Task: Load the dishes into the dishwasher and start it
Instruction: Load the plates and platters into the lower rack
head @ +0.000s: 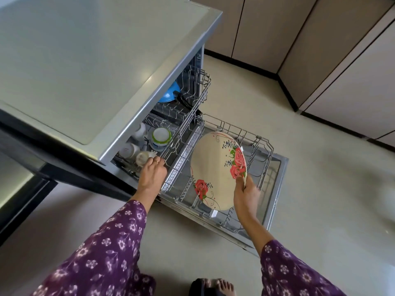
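Observation:
The dishwasher (106,60) stands open, its door (277,189) folded down to the floor. The lower rack (263,146) is pulled out over the door. My right hand (245,197) grips the edge of a cream plate (213,167) with red roses, held on edge over the lower rack. My left hand (152,171) grips the front wire of the upper rack (192,116), which is partly pulled out. The upper rack holds several cups (130,149), a white bowl (160,138) and a blue pan (170,92) with a black handle.
The grey dishwasher top fills the upper left. Beige cabinets (320,50) line the far wall and the right side. Pale floor (320,210) lies around the open door. My bare foot (215,285) stands near the bottom edge, just in front of the door.

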`<state>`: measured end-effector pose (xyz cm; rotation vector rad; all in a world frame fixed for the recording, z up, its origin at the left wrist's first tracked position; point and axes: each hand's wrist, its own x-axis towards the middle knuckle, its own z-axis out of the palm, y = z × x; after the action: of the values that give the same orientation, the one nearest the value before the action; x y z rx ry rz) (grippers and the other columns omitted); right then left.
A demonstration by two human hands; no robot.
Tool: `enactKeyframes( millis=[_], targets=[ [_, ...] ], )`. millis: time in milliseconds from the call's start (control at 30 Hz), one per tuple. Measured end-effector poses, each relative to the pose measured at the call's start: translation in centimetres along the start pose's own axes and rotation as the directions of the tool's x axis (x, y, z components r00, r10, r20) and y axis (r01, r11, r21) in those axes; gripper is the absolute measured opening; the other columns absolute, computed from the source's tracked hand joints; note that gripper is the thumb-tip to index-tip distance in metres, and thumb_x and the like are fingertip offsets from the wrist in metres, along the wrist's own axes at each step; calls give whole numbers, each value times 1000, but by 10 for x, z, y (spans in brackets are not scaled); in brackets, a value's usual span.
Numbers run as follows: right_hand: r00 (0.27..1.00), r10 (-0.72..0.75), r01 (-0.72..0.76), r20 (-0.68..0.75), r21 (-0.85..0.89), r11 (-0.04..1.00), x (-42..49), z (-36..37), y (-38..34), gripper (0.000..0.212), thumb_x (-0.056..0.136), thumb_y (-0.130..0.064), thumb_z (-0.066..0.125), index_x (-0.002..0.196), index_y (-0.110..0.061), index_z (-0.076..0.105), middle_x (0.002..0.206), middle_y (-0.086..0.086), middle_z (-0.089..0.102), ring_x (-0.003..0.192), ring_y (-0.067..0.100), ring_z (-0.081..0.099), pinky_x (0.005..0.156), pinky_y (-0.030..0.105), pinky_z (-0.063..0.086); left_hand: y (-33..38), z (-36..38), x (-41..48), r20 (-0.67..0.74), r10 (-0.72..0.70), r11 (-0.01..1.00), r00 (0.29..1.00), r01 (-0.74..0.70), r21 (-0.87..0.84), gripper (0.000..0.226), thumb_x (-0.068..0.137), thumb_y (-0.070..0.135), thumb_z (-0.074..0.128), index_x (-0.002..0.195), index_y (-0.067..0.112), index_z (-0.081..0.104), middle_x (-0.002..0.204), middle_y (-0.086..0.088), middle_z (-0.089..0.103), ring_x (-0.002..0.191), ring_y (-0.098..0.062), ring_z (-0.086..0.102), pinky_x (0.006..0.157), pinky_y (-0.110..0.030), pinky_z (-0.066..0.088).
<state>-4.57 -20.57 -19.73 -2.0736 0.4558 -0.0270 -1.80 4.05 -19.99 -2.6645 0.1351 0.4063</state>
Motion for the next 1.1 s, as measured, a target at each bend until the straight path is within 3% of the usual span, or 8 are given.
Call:
enactKeyframes(
  millis=[167,300,467,600,700,833,967,1100],
  targets=[
    [998,-25,29,66,-49,998,4,11,16,19,99,-16,41,87,-13,56,63,-1,54,48,9,42,38,14,32,-3,2,8,-9,-62,996,998,61,-71,42,87,3,56,129,8,53,143,-7,40,134,-21,34,115,-33,19],
    [992,-65,71,108,-58,996,7,20,23,20,100,-17,41,107,-15,60,63,-1,56,44,6,40,35,13,33,-9,10,12,-3,-86,992,996,85,-90,34,86,3,57,119,10,61,139,-5,45,131,-22,37,115,-34,21],
    [978,-124,140,169,-84,987,10,35,36,31,100,-17,40,126,-10,56,67,-5,58,41,5,41,35,12,34,-12,16,21,-30,-111,989,993,107,-99,37,88,6,57,125,9,56,142,-6,42,133,-22,36,114,-35,20],
    [954,-197,229,224,-128,965,16,46,46,31,100,-16,41,125,-9,57,77,-2,61,47,0,46,38,10,38,-15,13,23,-12,-195,973,981,192,-127,44,87,8,60,130,3,51,142,-11,43,133,-24,38,114,-35,23],
    [928,-254,301,273,-149,942,22,55,51,29,98,-10,42,122,-10,59,70,-9,57,48,-3,43,41,9,36,-17,15,26,22,-222,971,975,223,-92,55,86,13,63,137,6,43,146,-11,37,136,-24,34,115,-35,21],
    [888,-310,387,340,-188,903,29,68,57,30,97,-5,43,123,-8,58,77,-3,59,51,-3,44,44,7,38,-20,16,33,36,-311,933,950,313,-176,39,91,5,55,129,0,50,138,-16,46,130,-26,41,111,-33,29],
    [842,-377,473,385,-192,860,32,82,60,34,97,-5,43,127,-12,56,92,-1,61,66,12,57,61,17,52,-29,24,36,37,-326,926,945,326,-190,35,87,2,59,121,-3,57,136,-13,49,130,-26,41,113,-35,26],
    [807,-399,511,435,-176,841,35,104,65,36,96,-2,42,129,-10,56,85,2,59,55,2,45,51,5,38,-31,34,43,1,-359,905,933,349,-245,34,92,0,48,124,-8,52,138,-17,49,133,-28,38,115,-36,18]
  ],
)
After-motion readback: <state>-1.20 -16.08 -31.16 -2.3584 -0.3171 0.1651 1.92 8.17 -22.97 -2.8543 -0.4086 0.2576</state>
